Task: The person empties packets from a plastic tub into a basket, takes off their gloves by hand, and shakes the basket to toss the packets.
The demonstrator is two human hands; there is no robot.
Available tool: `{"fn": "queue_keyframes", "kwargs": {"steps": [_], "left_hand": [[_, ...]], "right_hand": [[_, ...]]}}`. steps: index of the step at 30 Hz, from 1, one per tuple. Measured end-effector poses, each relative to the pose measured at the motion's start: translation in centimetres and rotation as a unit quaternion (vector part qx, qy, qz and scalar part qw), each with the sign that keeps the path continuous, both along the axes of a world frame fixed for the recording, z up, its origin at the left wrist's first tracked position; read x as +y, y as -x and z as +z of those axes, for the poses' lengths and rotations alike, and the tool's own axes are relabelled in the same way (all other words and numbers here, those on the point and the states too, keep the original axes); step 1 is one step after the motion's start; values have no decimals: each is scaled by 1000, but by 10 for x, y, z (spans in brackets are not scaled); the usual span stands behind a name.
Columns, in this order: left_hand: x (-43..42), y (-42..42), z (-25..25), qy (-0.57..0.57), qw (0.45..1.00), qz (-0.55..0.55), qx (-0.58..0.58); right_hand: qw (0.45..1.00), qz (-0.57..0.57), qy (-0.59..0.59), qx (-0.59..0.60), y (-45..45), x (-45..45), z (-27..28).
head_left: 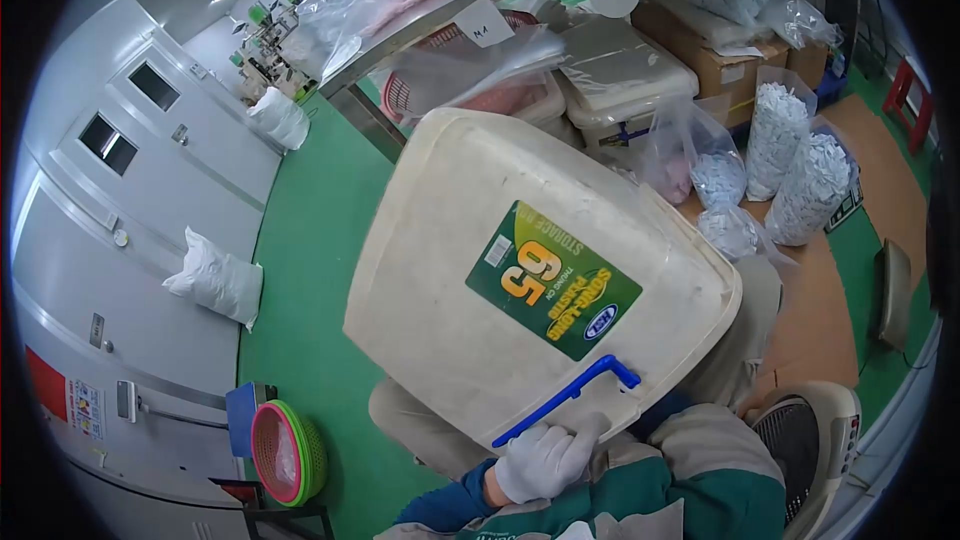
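A large off-white plastic storage box lid (430, 230) fills the middle of the view, tilted, between my knees. It has a green label with a big 65 on it. A blue handle (560, 402) runs along the lid's near edge. My left hand (545, 460), in a white glove, is closed at that near edge, just below the handle. Part of a blue sleeve (668, 408) shows at the lid's right side, but my right hand is hidden behind the lid. What lies beneath the lid is also hidden.
A metal-edged table (365, 120) stands ahead, with a lidded box (625, 70) and cartons (725, 70) under it. Filled clear bags (780, 140) stand on cardboard at right. Baskets (278, 452) and a white sack (218, 278) are at left; a fan-like appliance (828, 420) stands near right.
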State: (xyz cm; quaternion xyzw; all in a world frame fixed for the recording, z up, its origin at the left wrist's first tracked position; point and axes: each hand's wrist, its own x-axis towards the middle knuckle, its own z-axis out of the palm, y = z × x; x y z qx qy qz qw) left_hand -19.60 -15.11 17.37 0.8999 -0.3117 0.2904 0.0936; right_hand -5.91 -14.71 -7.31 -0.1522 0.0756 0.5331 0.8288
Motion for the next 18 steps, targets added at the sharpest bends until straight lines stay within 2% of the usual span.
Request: {"fn": "queue_keyframes", "kwargs": {"steps": [4, 7, 8, 10, 12, 14, 16, 18], "left_hand": [[2, 9, 5, 7, 999, 31, -22], [8, 11, 16, 5, 999, 52, 4], [14, 13, 24, -8, 997, 73, 38], [31, 17, 49, -70, 970, 150, 177], [47, 9, 62, -6, 988, 150, -22], [63, 6, 69, 69, 978, 180, -75], [67, 9, 73, 161, 958, 234, -49], [73, 12, 72, 194, 950, 242, -22]], "right_hand": [[1000, 3, -9, 12, 0, 6, -1], [1000, 5, -18, 23, 0, 12, -3], [999, 2, -21, 28, 0, 14, -3], [998, -1, -36, 43, 2, 19, -2], [997, -3, -52, 61, 2, 26, 0], [994, -1, -64, 89, 1, 34, 6], [989, 6, -80, 120, 3, 36, 13], [987, 15, -101, 123, 5, 35, 17]]}}
